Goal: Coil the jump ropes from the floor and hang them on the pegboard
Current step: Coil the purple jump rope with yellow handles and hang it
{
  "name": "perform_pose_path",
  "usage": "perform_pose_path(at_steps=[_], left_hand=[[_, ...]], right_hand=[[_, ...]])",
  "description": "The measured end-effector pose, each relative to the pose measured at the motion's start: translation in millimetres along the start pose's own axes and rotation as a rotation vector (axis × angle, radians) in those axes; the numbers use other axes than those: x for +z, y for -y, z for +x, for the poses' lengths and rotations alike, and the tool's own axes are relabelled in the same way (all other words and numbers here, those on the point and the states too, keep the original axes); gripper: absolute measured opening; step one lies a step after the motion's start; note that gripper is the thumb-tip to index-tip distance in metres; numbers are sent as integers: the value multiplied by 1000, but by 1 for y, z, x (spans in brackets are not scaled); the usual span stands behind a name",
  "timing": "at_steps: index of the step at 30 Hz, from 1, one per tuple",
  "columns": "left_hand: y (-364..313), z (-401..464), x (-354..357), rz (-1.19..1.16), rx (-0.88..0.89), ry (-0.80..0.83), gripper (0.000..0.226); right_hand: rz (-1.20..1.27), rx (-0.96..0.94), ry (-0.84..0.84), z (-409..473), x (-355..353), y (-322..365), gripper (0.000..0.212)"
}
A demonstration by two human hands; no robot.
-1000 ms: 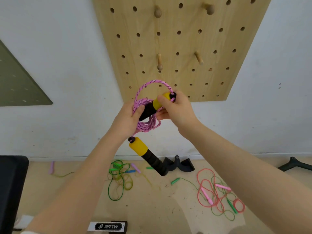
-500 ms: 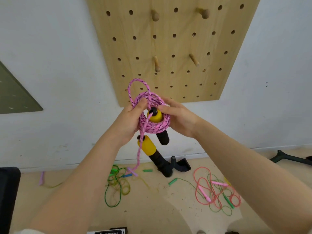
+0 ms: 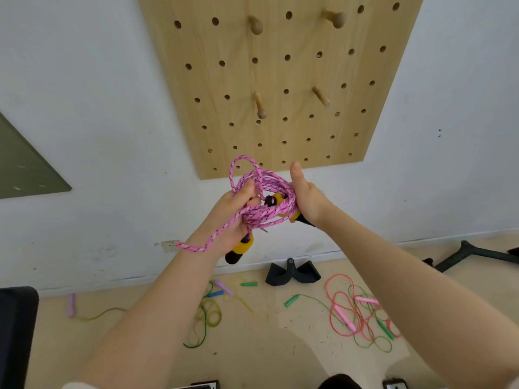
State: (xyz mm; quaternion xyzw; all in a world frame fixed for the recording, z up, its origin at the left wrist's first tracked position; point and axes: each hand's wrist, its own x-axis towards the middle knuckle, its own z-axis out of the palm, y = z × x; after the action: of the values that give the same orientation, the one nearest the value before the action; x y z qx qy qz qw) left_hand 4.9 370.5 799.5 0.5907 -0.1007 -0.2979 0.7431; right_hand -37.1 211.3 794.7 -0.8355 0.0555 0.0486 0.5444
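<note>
Bright, even, diffuse light fills the scene with no glare; soft shadows fall beneath the short wooden pegs [image 3: 260,105] and across the pale tan floor [image 3: 280,341]. Wide-angle distortion slants the light plywood pegboard [image 3: 280,80] and stretches the forearms at the lower edge, and fine detail looks slightly soft throughout

Rope [image 3: 261,211] in my hands was pink with dark flecks; its handles [image 3: 238,249] were yellow and black. Pegboard [image 3: 280,80], upper centre, was pale wood with dark holes. Wall [image 3: 84,108] was white. Floor ropes, lower right [image 3: 356,318], were red and green with pink handles.
</note>
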Motion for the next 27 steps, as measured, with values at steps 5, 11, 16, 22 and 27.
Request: perform_pose_path(at_steps=[5,11,16,22,27], left_hand=[[-1,7,19,-254,-66,49,45],[-18,42,27,-334,-15,-124,35],[-21,77,39,-120,-8,-277,28],[-11,123,65,43,86,-355,28],[-27,143,66,-233,18,-124,39]], right_hand=[[631,109,248,10,9,-1,86],[637,-169,408,19,-27,-2,34],[345,-132,256,38,-59,-6,11],[-24,-195,55,72,-95,-3,31],[177,-240,333,83,-128,-11,15]])
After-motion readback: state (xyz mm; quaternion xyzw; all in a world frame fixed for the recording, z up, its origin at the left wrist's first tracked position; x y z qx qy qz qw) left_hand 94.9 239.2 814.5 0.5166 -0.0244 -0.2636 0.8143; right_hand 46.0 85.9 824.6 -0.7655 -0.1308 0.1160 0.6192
